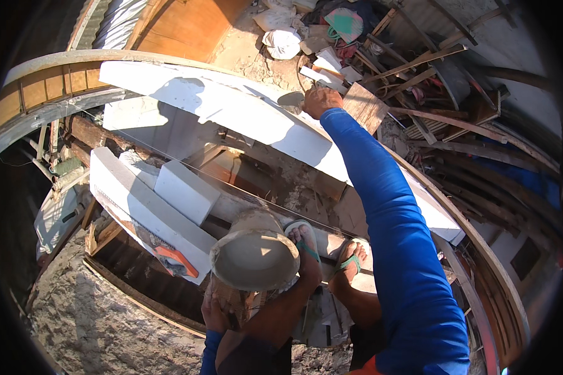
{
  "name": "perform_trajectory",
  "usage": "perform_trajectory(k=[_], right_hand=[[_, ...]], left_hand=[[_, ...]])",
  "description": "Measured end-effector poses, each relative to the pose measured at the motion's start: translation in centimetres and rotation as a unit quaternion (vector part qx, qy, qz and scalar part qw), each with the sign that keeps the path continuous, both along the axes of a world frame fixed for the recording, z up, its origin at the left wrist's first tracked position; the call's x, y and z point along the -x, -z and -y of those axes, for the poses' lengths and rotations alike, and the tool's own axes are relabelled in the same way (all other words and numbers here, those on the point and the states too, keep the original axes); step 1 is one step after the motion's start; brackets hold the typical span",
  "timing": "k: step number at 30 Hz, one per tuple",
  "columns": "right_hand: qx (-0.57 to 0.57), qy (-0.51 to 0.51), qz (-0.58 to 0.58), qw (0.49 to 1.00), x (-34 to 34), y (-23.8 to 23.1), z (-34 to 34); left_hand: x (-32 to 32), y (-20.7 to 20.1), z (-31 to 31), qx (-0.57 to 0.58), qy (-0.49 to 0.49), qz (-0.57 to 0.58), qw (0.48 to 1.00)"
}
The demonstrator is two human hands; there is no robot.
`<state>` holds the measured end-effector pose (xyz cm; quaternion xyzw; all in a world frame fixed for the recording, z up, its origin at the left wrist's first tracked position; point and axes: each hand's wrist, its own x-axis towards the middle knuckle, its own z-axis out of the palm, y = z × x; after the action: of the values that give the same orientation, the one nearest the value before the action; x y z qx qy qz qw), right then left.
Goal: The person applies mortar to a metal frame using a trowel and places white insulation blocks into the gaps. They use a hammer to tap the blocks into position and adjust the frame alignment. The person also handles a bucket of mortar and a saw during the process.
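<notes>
Grey-coated bucket (254,259) sits in front of my sandalled feet (303,237), mouth turned up toward me and apparently tilted my way, though the bent lens makes the angle hard to trust. At far left, the handsaw (175,261) lies along a long white block (134,187), part of its blade lost in glare. My left hand (213,309) comes next, just beside the bucket's near rim; its fingertips are masked, so I cannot tell whether they grip it or merely rest there. I'd judge the bucket stiff-walled, heavy if the grey inside is wet mix, and slick where coated; rim and underside together would be the surest hold. How deep the grey lies, I can't make out. Farther right, my right hand (322,101) is stretched out over the white block course (275,131), knuckles bent; whether those fingers are closed on anything I cannot tell. Beside them a dark grey patch (291,100) could be a trowel blade, mortar or shadow. That course looks light but easily chipped at its edges.
</notes>
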<state>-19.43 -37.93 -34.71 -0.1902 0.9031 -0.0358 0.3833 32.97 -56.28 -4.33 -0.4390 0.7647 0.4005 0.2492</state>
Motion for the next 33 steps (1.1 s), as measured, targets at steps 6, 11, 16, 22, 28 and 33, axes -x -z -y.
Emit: perform_trajectory(k=[6,11,16,22,28,33], right_hand=[[0.042,-0.076,-0.012,0.996,4.0,0.0,7.8],[0.067,-0.132,0.052,0.988,6.9,-0.9,9.3],[0.102,-0.051,-0.008,0.993,6.9,2.0,10.9],[0.120,-0.088,-0.033,0.988,5.2,5.2,11.7],[0.186,-0.131,-0.017,0.974,3.3,4.2,4.7],[0.274,-0.046,0.055,0.959,3.3,2.0,-3.9]], left_hand=[[3.4,1.2,-1.3,-0.046,-0.219,-0.047,0.974],[1.9,2.1,-1.6,-0.110,-0.384,-0.084,0.913],[0.1,3.0,-0.7,-0.164,-0.470,-0.079,0.864],[2.4,3.5,-0.4,-0.094,-0.303,-0.079,0.945],[-1.6,5.2,-0.7,-0.125,-0.412,-0.137,0.892],[-1.9,6.2,-0.9,-0.027,-0.368,-0.065,0.927]])
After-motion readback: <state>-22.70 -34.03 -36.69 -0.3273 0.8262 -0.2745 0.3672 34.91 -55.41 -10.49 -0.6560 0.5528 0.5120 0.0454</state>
